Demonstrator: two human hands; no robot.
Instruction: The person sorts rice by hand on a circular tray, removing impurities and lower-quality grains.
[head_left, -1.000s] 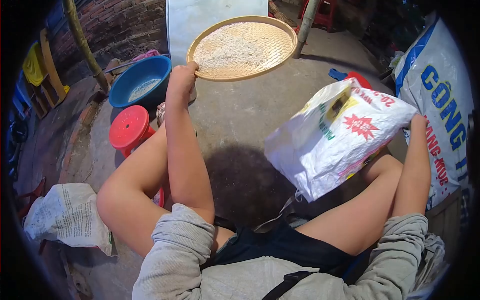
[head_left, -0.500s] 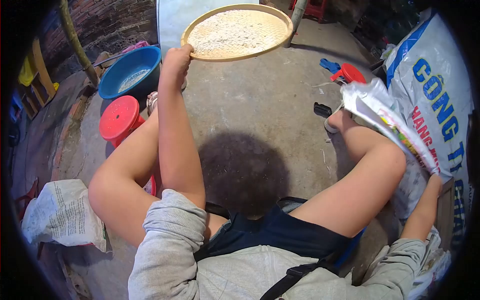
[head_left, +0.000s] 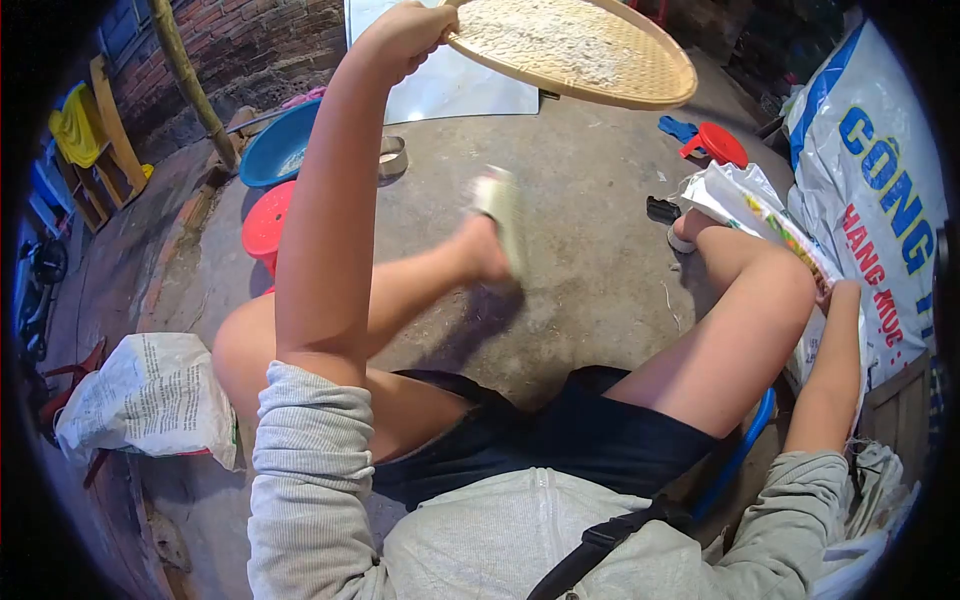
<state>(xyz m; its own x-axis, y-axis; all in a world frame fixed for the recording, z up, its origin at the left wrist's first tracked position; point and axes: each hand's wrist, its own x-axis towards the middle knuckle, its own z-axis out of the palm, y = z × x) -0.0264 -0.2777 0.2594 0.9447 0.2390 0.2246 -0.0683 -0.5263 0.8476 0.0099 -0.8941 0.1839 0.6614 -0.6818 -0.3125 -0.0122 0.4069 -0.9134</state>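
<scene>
High in the view, my left hand [head_left: 408,38] is closed on the near left rim of a round woven bamboo tray [head_left: 655,72]. White flaky bits [head_left: 560,40] lie spread over the tray, which tilts down to the right. Past my right knee, my right hand [head_left: 830,290] grips the edge of a white printed plastic sack [head_left: 738,190]; some of its fingers are hidden. The sack's mouth stands partly open, and I cannot see what it contains.
A large white sack with blue lettering [head_left: 860,150] stands at right. Left are a blue basin [head_left: 262,158], a red stool [head_left: 268,222] and another white sack [head_left: 150,400]. A metal ring-shaped thing [head_left: 393,158] and a red lid or stool [head_left: 722,145] sit farther off.
My left hand has lifted the tray up and to the right. My left foot has swung inward, blurred. My right hand has moved up along the sack's edge.
</scene>
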